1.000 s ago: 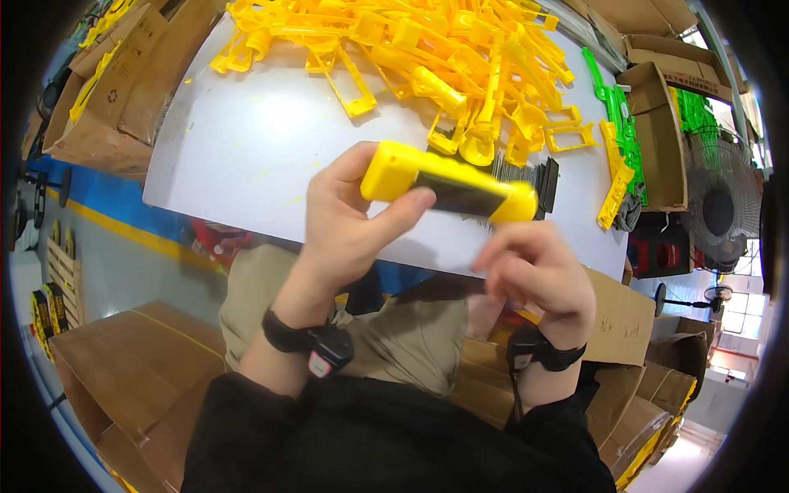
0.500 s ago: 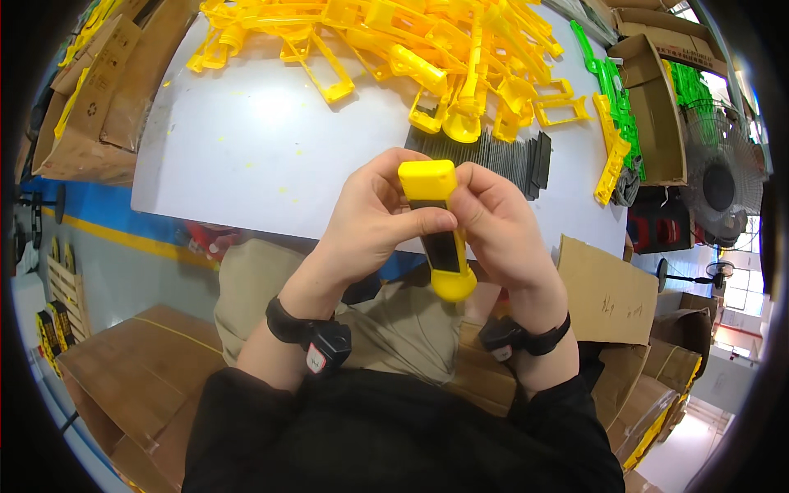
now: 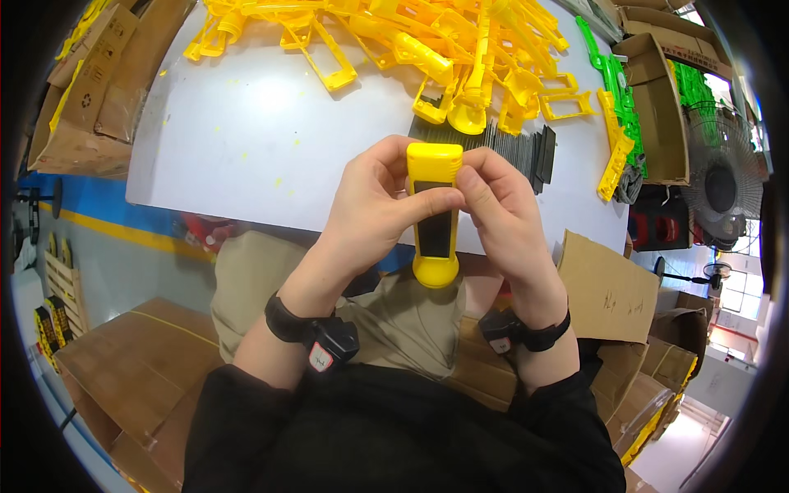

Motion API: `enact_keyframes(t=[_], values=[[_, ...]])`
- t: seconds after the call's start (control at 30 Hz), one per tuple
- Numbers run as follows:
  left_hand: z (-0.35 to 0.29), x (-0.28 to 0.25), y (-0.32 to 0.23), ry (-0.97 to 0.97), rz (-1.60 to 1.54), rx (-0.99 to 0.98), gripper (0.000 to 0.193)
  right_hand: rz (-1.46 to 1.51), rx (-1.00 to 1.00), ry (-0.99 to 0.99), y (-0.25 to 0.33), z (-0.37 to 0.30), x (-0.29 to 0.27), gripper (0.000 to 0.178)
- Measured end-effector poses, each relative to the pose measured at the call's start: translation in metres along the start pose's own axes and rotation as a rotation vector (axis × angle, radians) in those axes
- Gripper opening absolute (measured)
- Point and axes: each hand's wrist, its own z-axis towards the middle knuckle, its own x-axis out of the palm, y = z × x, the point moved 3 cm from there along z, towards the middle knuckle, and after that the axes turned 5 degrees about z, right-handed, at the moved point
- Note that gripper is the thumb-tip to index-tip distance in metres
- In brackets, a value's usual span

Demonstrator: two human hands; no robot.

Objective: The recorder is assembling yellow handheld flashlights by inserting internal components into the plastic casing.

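Note:
Over the table's near edge, both hands hold a yellow plastic casing (image 3: 435,154) with a rounded lower end. A flat black strip (image 3: 435,236) sits in its face. My left hand (image 3: 370,197) is closed around its left side, thumb laid across the black strip. My right hand (image 3: 503,197) grips the upper right side, thumb and fingers pressed at the edge. Just beyond the hands lies a row of thin dark strips (image 3: 519,156), partly hidden by them. Behind it is a heap of yellow plastic frames (image 3: 468,70).
The white tabletop (image 3: 238,140) has small yellow scraps on it. Green plastic parts (image 3: 625,107) lie along its right edge beside an open cardboard box (image 3: 657,123). Other boxes stand at the left (image 3: 107,107) and lower left (image 3: 136,361). A fan (image 3: 722,185) is at far right.
Both hands have raised the yellow casing slightly. It was tilted before and is now nearly straight, its rounded end shifted left. The grip stays the same.

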Motion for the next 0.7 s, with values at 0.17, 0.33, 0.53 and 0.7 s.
enact_keyframes(t=[0.17,0.33,0.53,0.7], values=[[-0.004,-0.006,0.007,0.077,-0.061,-0.059,0.027,0.162,-0.031,-0.034,0.001,0.003,-0.005,0.024],[-0.012,-0.011,-0.011,0.306,0.522,0.107,0.027,0.058,0.158,0.178,0.015,0.002,-0.004,0.025],[-0.019,-0.007,-0.017,0.337,1.046,0.148,0.038,-0.335,0.104,0.250,0.006,0.002,-0.006,0.017],[-0.019,0.001,-0.049,-0.335,1.374,0.820,0.049,-0.020,0.033,0.014,0.010,0.001,-0.017,0.016]])
